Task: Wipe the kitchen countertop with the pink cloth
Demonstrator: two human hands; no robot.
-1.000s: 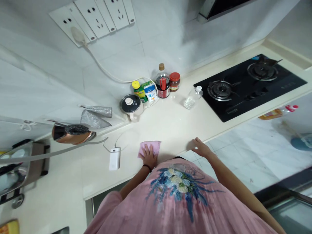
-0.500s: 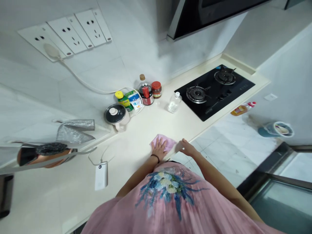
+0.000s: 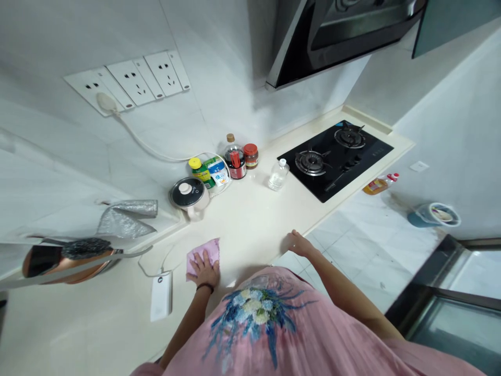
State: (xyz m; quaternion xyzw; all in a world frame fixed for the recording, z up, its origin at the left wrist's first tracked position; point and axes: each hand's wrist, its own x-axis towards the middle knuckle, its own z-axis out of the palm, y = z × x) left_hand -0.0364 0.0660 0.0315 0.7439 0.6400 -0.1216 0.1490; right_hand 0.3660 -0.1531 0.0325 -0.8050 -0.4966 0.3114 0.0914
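The pink cloth (image 3: 213,248) and the left hand (image 3: 205,270) on it have slid leftward over the desk (image 3: 250,219) since half a second ago; then they lay close to the right hand (image 3: 299,244), and now they are well apart from it. Take the lidded pot (image 3: 190,193) as the landmark: the cloth lies flat on the desk on the person's side of it, a little to its right. The left hand rests palm down on the cloth with its fingers spread, clasping nothing. The right hand is farther right of the pot, at the front edge of the desk, its fingers bent; whether it grips the edge I cannot tell.

Nearer the person than the pot, and slightly left of it, lies a white box (image 3: 159,300) with a thin cable at its top end. Just right of the pot, by the wall, stand a green bottle with a yellow cap (image 3: 202,173), a blue and white packet (image 3: 219,173), a dark sauce bottle (image 3: 237,166) and a red-lidded jar (image 3: 251,156). Farther right of the pot a clear bottle (image 3: 278,176) stands beside the black stove (image 3: 327,162). A white cord (image 3: 144,147) runs from the wall sockets above the pot down to its right side.
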